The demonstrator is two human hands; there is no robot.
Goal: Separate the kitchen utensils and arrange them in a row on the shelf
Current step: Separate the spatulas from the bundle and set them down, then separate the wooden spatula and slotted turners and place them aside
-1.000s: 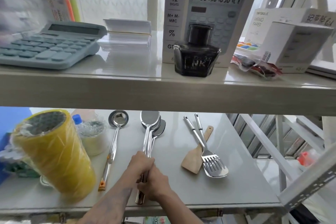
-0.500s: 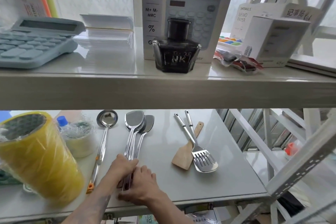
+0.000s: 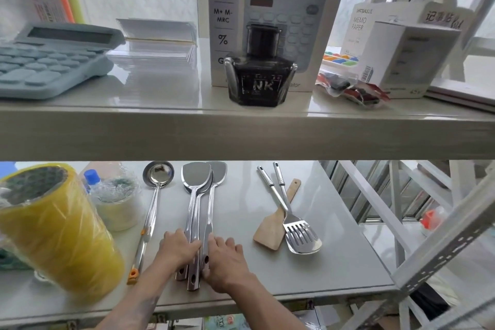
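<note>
White metal shelving fills the view, and the action is on the lower shelf [image 3: 334, 262], under a deck of stationery. Look at the line-up so far: one ladle [image 3: 152, 203] lies on its own at the left, handle toward the person, just beside a wrapped tape roll, and that one looks settled.

Centre stage, three steel spatulas [image 3: 199, 206] lie bunched, blades overlapping at the far end and handles touching at the near end. The left hand [image 3: 178, 246] rests on the left handles, fingers curled over them; the right hand [image 3: 225, 257] presses against the rightmost handle, fingers fairly straight. My read: the bundle is being spread apart right now, but no gap shows yet.

Over on the right, a slotted turner [image 3: 300, 236], a second steel handle and a wooden spatula [image 3: 270, 228] lie crossed in a heap, untouched.

So roughly one piece placed, one cluster in hand, one pile waiting. Most of the sorting looks undone.
</note>
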